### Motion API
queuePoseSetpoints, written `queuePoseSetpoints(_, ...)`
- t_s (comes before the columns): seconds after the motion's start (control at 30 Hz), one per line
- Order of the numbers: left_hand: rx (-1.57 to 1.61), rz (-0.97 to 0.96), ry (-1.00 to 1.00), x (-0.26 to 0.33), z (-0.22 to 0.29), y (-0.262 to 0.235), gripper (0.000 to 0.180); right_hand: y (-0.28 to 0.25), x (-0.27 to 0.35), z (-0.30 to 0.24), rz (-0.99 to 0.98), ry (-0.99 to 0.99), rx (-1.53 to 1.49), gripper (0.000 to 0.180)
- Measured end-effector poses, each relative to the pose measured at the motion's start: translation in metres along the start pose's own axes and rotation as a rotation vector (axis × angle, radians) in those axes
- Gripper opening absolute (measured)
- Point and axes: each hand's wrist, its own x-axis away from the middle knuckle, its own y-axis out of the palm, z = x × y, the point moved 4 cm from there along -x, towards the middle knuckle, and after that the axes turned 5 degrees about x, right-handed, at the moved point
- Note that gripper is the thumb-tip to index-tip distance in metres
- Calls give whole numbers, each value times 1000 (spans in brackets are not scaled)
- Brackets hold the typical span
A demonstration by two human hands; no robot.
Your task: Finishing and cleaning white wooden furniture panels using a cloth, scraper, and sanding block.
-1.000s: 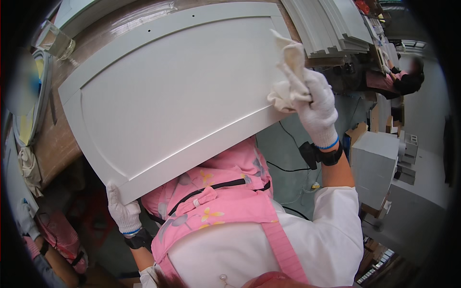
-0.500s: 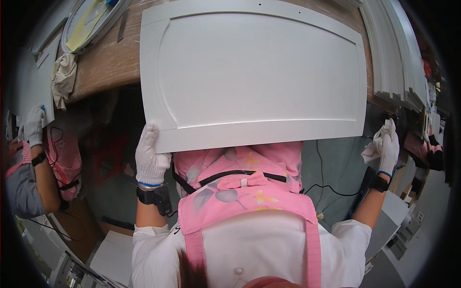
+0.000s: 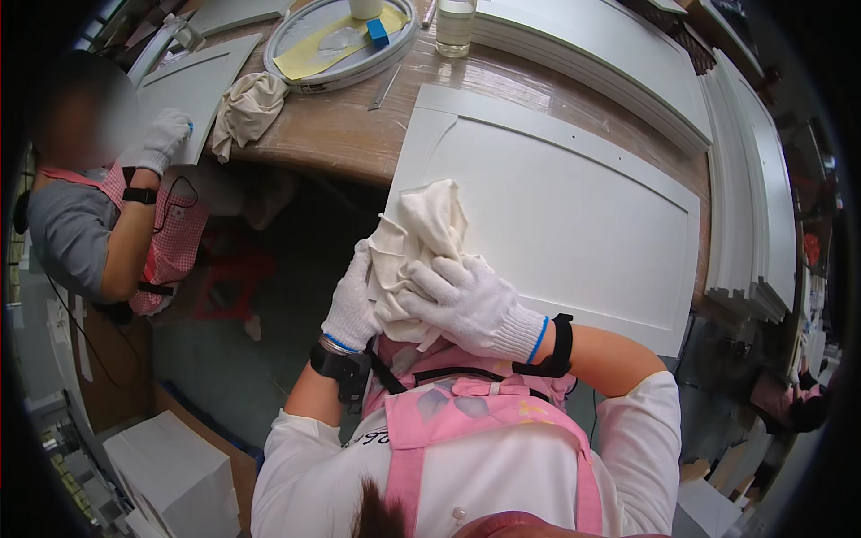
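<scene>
Panel lies on the bench in front of me, tilted across it, its near edge jutting past the bench front toward the person's pink apron. A cream cloth bunches over its near left corner. The right hand, gloved, rests on the cloth with its fingers slightly parted; whether that grip pinches the cloth, I can't tell. The left hand sits just outside the left edge, against the cloth, which hides what its grip has hold of.

Along the far edge, a strip of brown wood separates the panel from stacked boards. On the right, a narrower strip lies before the side stack. Most room shows to the left, as far as a crumpled rag drooping over the bench edge. A ruler, round tray and glass stand farther back.
</scene>
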Motion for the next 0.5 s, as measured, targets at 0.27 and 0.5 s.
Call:
queuePoseSetpoints(0.27, -277, 19, 89, 3, 2, -17, 38, -12, -27, 209, -22, 555, 242, 31)
queuePoseSetpoints(0.5, -320, 0, -23, 11, 4, -3, 37, -101, -27, 285, -223, 823, 853, 42)
